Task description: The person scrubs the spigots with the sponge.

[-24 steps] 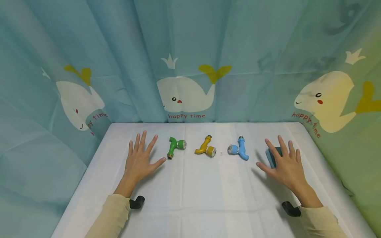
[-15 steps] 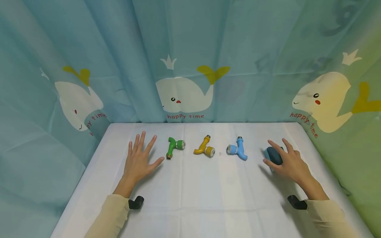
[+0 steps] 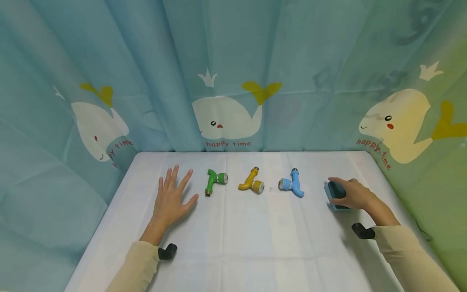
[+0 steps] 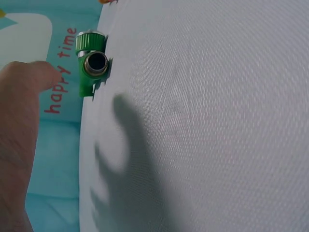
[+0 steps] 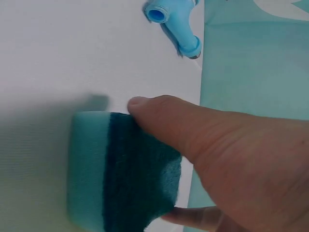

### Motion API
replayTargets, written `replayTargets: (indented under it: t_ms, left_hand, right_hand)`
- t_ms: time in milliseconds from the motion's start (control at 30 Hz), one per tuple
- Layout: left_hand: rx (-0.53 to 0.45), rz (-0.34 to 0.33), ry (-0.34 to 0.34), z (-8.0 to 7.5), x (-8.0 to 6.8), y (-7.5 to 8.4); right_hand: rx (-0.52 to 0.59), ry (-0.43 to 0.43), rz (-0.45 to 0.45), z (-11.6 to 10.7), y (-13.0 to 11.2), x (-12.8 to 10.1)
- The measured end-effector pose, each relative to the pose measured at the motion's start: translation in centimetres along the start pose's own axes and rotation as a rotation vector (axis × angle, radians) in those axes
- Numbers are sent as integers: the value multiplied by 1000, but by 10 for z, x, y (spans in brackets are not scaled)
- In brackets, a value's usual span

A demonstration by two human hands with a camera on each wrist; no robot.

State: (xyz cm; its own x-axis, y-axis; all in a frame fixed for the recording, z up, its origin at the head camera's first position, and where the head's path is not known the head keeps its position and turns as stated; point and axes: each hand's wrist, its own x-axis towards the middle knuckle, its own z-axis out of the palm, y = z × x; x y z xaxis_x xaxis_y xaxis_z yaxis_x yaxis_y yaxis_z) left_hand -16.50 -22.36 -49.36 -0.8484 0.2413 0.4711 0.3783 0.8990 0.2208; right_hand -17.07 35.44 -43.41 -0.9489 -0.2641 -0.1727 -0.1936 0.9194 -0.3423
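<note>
No box, bowl or tray stands on the table (image 3: 255,251); its white cloth carries only loose things. Three small plastic taps lie in a row near the far edge: a green tap (image 3: 214,181), a yellow tap (image 3: 251,181) and a blue tap (image 3: 292,185), each well apart from the next. Right of the blue tap lies a sponge (image 3: 333,194), light blue with a dark teal scrubbing side.

The right hand (image 3: 353,194) grasps the sponge: in the right wrist view the thumb (image 5: 159,116) presses on the dark face of the sponge (image 5: 120,169) while a finger curls in from the other side, and the blue tap (image 5: 175,24) lies just beyond. The sponge rests on the cloth under the hand.

The left hand (image 3: 171,198) lies flat on the cloth with fingers spread and straight, holding nothing, its thumb pointing at the green tap without touching it. In the left wrist view the green tap (image 4: 91,63) shows its open metal end just past the thumb.

Compared with a moment earlier, the right hand's fingers, then spread over the sponge, have closed round it, and the wrist has swung further right. The left hand and the three taps lie as before
</note>
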Motion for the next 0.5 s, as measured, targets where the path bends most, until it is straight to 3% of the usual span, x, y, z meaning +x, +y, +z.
replayTargets:
  t_ms: [233, 500]
  left_hand:
    - [-30, 32, 52, 2, 3, 6]
    - [-105, 113, 106, 9, 21, 36]
  right_hand:
    - [-22, -38, 13, -4, 3, 4]
    - [40, 89, -53, 2, 4, -7]
